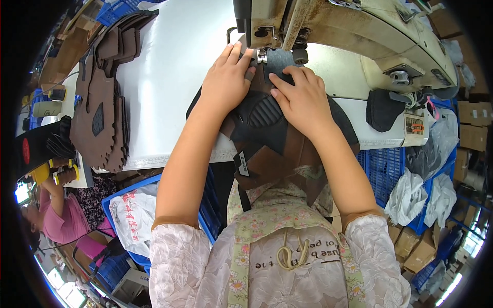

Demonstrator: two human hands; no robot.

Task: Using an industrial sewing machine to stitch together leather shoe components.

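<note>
A brown and black stitched panel piece lies under the sewing machine's presser foot and hangs over the table's front edge toward my lap. It has a ribbed black oval patch and a small light label. My left hand rests on its left part, fingers stretched forward and holding nothing, fingertips just left of the presser foot. My right hand presses on its right part with fingers apart. A grey-blue fabric piece lies flat just ahead of the right fingertips, beside the needle area. The panel's underside is hidden.
Stacked brown cut panels lie at the table's left. Black cut pieces lie at its right. The sewing machine's arm spans the upper right. Blue crates stand below the table. A person in pink works at far left.
</note>
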